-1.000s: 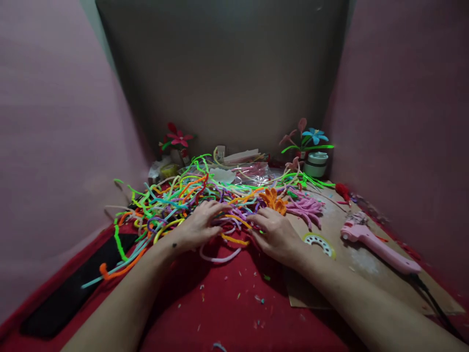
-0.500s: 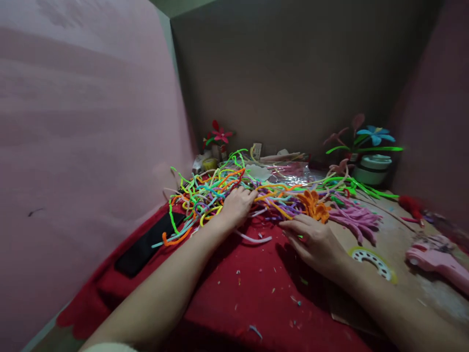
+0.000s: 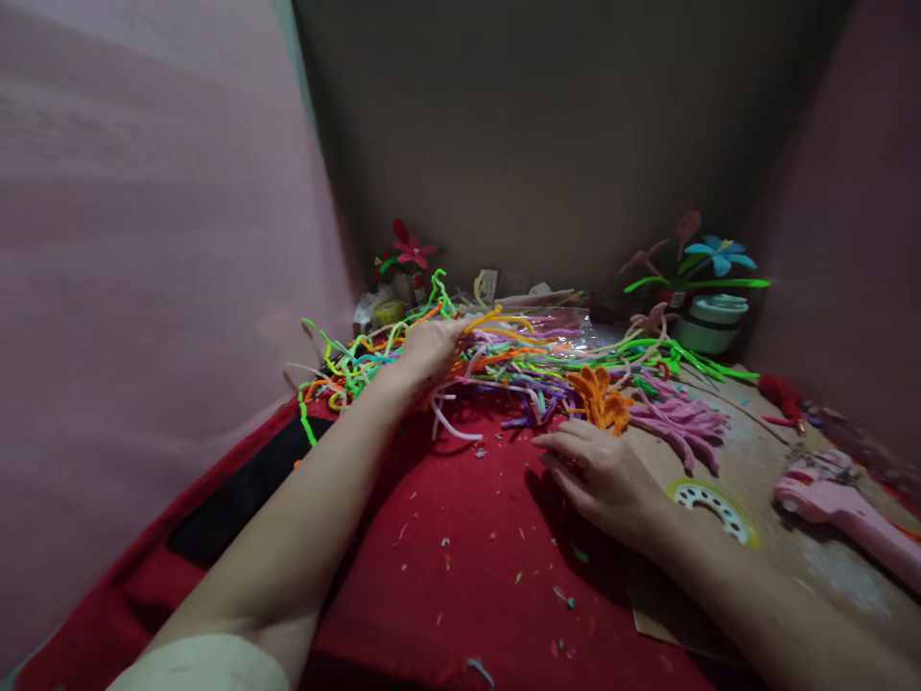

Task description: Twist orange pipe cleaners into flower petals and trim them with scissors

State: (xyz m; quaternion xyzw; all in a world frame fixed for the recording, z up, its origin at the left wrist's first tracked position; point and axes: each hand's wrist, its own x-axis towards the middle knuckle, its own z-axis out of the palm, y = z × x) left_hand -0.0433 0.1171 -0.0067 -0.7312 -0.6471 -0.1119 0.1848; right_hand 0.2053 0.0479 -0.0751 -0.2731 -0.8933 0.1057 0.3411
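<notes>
A tangled heap of coloured pipe cleaners (image 3: pixel 504 355) lies across the back of the red cloth (image 3: pixel 460 576). Into its left part reaches my left hand (image 3: pixel 432 350), back upward, closed around some of them; its fingertips are partly hidden. Yellow-orange pipe cleaners (image 3: pixel 496 319) stick out to the right from this hand. My right hand (image 3: pixel 601 475) hovers low over the cloth with loosely bent, parted fingers and nothing visible in them. Just behind it are orange looped petals (image 3: pixel 601 398), and a bundle of pink pipe cleaners (image 3: pixel 680 422) lies to their right.
A black phone (image 3: pixel 248 489) rests by the left wall. On the brown board (image 3: pixel 763 461) at right are a tape roll (image 3: pixel 712 509) and a pink glue gun (image 3: pixel 841 513). Pipe-cleaner flowers (image 3: pixel 723 257) and a pale green jar (image 3: pixel 712 324) stand at the back.
My left hand has moved away from me and slightly left, drawing pipe cleaners along and shifting the heap. My right hand stays nearly in place. The view has turned slightly.
</notes>
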